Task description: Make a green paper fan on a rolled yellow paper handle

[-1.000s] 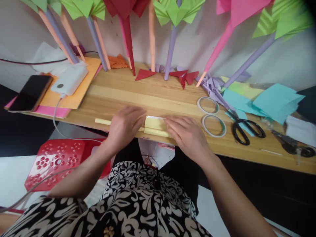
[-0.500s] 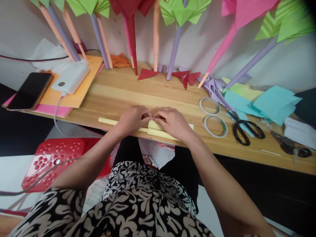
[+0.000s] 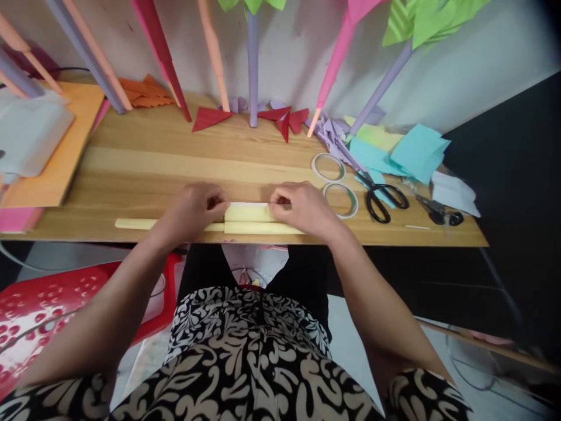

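A yellow paper sheet (image 3: 248, 213) lies near the table's front edge, partly rolled, with a white strip (image 3: 249, 204) along its far edge. In front of it runs a thin yellow paper tube (image 3: 135, 224), reaching out to the left. My left hand (image 3: 193, 210) pinches at the sheet's far left corner, thumb and forefinger together. On the other side my right hand (image 3: 302, 207) is closed in a pinch at the far edge, its lower fingers over the paper. Whether the fingertips hold the paper or only the white strip is hard to make out.
Two tape rolls (image 3: 340, 200) and black-handled scissors (image 3: 385, 196) lie to the right, beside turquoise paper (image 3: 418, 153). Paper flower stems (image 3: 253, 70) lean on the wall behind. A white power bank (image 3: 33, 134) sits on orange card at left. A red stool (image 3: 56, 310) stands below.
My hands, together at the middle of the sheet before, have moved apart to either side. The white strip between them now shows. The view has shifted to the right.
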{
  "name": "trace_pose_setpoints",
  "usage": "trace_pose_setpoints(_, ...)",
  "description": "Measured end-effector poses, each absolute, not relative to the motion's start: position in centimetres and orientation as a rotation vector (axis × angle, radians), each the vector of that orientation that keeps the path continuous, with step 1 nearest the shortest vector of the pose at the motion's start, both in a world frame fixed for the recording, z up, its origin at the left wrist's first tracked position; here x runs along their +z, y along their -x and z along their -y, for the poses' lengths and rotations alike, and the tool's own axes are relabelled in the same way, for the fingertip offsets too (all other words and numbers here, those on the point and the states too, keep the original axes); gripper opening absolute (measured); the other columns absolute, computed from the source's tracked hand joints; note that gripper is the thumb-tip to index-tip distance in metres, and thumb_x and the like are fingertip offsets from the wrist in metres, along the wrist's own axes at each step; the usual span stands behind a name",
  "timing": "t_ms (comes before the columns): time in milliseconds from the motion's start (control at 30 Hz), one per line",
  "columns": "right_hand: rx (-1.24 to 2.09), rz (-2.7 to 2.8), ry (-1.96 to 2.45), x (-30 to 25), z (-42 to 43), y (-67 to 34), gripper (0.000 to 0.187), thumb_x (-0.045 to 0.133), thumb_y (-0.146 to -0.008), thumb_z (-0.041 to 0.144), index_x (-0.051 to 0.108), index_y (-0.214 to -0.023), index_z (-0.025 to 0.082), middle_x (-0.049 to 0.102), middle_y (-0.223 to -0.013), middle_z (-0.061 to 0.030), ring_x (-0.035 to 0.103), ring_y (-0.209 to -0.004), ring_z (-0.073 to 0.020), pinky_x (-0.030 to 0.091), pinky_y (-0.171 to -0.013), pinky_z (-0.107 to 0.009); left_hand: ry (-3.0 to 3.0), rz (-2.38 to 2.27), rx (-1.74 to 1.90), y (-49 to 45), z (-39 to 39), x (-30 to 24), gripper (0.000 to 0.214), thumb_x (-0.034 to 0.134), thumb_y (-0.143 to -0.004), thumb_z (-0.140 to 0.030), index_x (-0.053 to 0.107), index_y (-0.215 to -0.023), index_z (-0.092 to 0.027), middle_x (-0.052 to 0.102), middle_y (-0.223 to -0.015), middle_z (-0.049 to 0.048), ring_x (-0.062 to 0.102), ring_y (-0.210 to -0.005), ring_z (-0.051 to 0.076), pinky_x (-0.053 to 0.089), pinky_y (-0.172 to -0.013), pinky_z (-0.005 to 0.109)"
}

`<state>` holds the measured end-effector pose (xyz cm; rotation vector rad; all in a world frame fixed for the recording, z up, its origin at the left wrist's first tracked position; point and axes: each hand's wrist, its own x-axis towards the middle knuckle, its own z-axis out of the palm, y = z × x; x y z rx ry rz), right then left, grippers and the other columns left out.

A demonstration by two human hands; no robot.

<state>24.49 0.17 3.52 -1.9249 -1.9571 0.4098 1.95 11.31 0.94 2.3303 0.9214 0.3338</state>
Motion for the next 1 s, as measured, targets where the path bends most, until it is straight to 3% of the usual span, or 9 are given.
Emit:
trace_pose_setpoints(300, 0.431, 1.723, 2.034, 3.1, 4.4, -30.5, 0.010, 0.059, -0.081, 0.024, 0.065, -0.072, 0.022, 0.071, -0.079, -0.0014, 0.060, -0.071, -0.0168, 0.040, -0.066, -0.031, -2.274, -0.934, 0.285, -1.9, -11.6, 1.0, 0.026, 0.053, -0.083, -0.038, 0.061, -0.072, -0.017, 0.059, -0.066, 0.0002, 0.046, -0.059, 0.012, 0.033, -0.059, 0.026)
trace_pose_setpoints(467, 0.260, 1.563, 2.128, 3.3, 5.9, -31.7, 0.009, 0.062, -0.085, 0.028, 0.067, -0.078, 0.024, 0.075, -0.088, -0.0040, 0.064, -0.074, -0.0205, 0.041, -0.066, -0.034, -2.207, -0.941, 0.259, -1.7, -11.8, 1.3, 0.028, 0.054, -0.083, -0.041, 0.064, -0.074, -0.016, 0.060, -0.069, 0.0006, 0.049, -0.063, 0.013, 0.035, -0.060, 0.026)
trace_pose_setpoints(667, 0.069, 1.804, 1.880, 3.9, 4.1, -25.1, 0.015, 0.055, -0.092, 0.020, 0.070, -0.094, 0.023, 0.076, -0.092, -0.0041, 0.066, -0.081, -0.0200, 0.042, -0.076, -0.035, -2.130, -0.883, 0.235, -1.4, -12.2, 1.5, 0.024, 0.058, -0.079, -0.036, 0.068, -0.080, -0.015, 0.065, -0.074, 0.0017, 0.052, -0.067, 0.013, 0.038, -0.061, 0.024)
trace_pose_setpoints(1000, -0.111, 2.048, 1.822, 1.8, -0.5, -18.1, 0.017, 0.054, -0.097, 0.023, 0.066, -0.085, 0.021, 0.072, -0.087, -0.0042, 0.062, -0.083, -0.0208, 0.035, -0.075, -0.034, -2.095, -0.807, 0.296, -1.3, -12.4, 1.4, 0.021, 0.059, -0.076, -0.031, 0.071, -0.081, -0.015, 0.063, -0.069, -0.0002, 0.050, -0.064, 0.010, 0.037, -0.060, 0.022)
